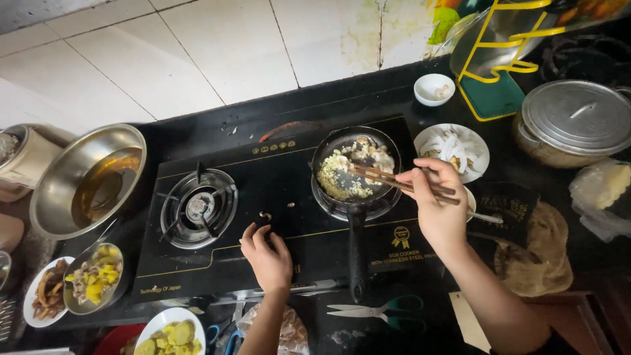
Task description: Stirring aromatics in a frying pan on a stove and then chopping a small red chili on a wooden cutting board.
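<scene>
The right hand [439,204] grips one pair of brown chopsticks [388,179], their tips down in the small black frying pan [355,164]. The left hand [266,256] holds nothing; its fingers are bent, fingertips pressing on the black glass top of the stove [276,190] beside a small scrap of food [265,215].

The stove has two burners. The one at 3 o'clock carries the pan, which holds pale yellow minced bits and some whitish pieces; its long handle points to 6 o'clock. The burner [198,207] at 9 o'clock of the pan is bare.

Counted round the stove: one large steel bowl [85,181] at 9 o'clock, with amber oil pooled inside. Below it, at 7 o'clock, one smaller steel bowl [95,277] of pale meat and yellow chunks, one white plate [47,292] with brown strips, and one white plate [172,330] of yellow-green slices at the bottom edge.

At 1 o'clock of the pan sits one small white bowl [434,89] with a few pale pieces; just right of the pan, one white plate [453,150] of white sliced onion. At 3 o'clock stands one lidded metal pot [573,121]; its contents are hidden. One pair of green-handled scissors [378,310] lies at 6 o'clock.
</scene>
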